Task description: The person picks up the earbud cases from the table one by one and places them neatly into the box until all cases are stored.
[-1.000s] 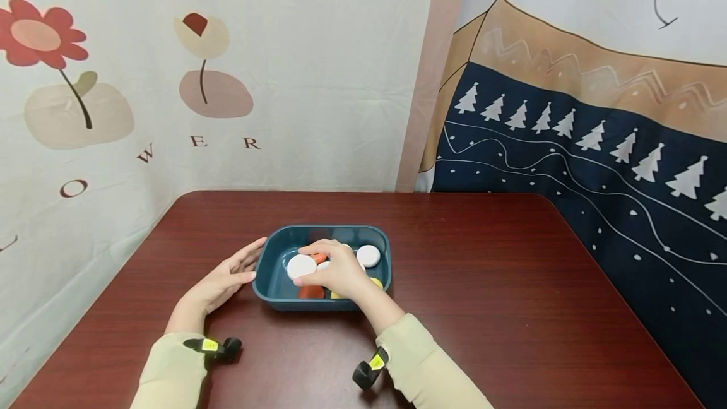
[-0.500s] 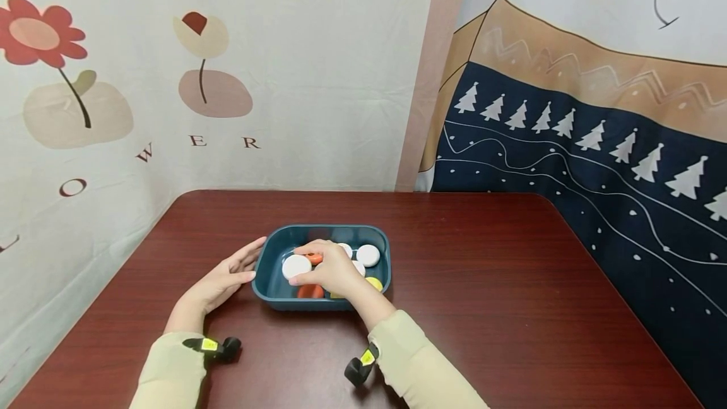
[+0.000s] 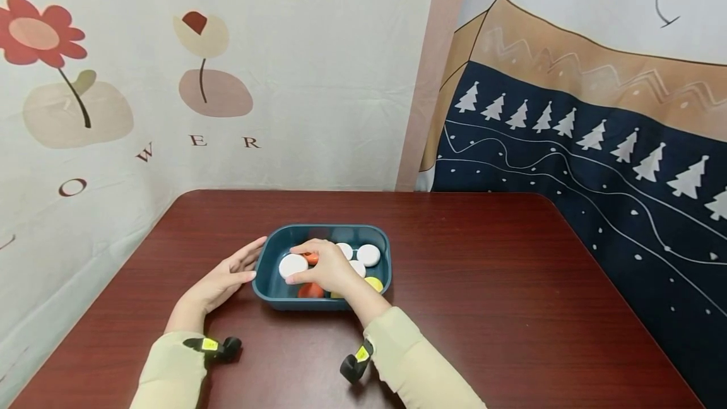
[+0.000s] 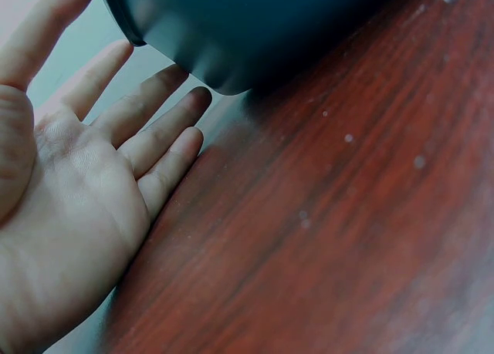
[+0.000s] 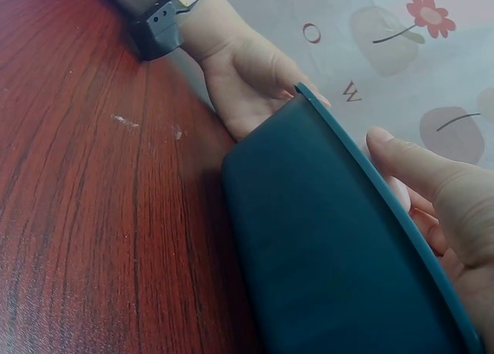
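Note:
A dark teal rectangular box (image 3: 322,303) with rounded corners sits on the table. My left hand (image 3: 220,281) is at its left end, fingers extended; in the left wrist view, the fingers (image 4: 166,130) reach up to the box's outer wall. Inside the box my right hand (image 3: 329,269) pinches a round white disc (image 3: 293,267) between thumb and fingers, towards the left part. In the right wrist view, the box's side wall (image 5: 332,238) hides most of what this hand holds. An orange piece (image 3: 310,258) shows between thumb and forefinger, behind the disc.
Other white discs (image 3: 368,255) lie at the box's right side. A red-orange piece (image 3: 310,290) and yellow pieces (image 3: 373,283) lie near its front wall. The reddish-brown table (image 3: 483,283) extends to the right. Printed cloths (image 3: 329,81) hang behind it.
My right hand has moved slightly left inside the box, carrying the white disc with it. More white discs now show behind the hand. My left hand has stayed in place.

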Available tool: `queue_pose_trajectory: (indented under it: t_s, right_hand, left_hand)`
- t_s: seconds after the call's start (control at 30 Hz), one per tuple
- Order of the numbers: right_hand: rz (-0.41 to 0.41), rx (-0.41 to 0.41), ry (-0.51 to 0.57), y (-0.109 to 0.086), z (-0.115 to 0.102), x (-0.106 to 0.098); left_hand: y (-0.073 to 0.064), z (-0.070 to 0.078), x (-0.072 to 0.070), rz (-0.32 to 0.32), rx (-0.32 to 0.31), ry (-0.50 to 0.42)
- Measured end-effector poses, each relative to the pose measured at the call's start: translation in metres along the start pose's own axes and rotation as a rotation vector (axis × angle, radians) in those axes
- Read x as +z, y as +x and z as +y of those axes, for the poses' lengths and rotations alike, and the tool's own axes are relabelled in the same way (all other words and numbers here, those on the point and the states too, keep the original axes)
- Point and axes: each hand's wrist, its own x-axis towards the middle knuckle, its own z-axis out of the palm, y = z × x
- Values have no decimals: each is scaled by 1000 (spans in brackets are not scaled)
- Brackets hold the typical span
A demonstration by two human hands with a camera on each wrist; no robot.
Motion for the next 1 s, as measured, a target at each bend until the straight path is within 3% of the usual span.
queue_pose_trajectory:
  t_s: [1.0]
  right_hand:
    - [-36,18,112,-4,-2,-1]
  left_hand:
    - [0,-5,-4,-4,8,5]
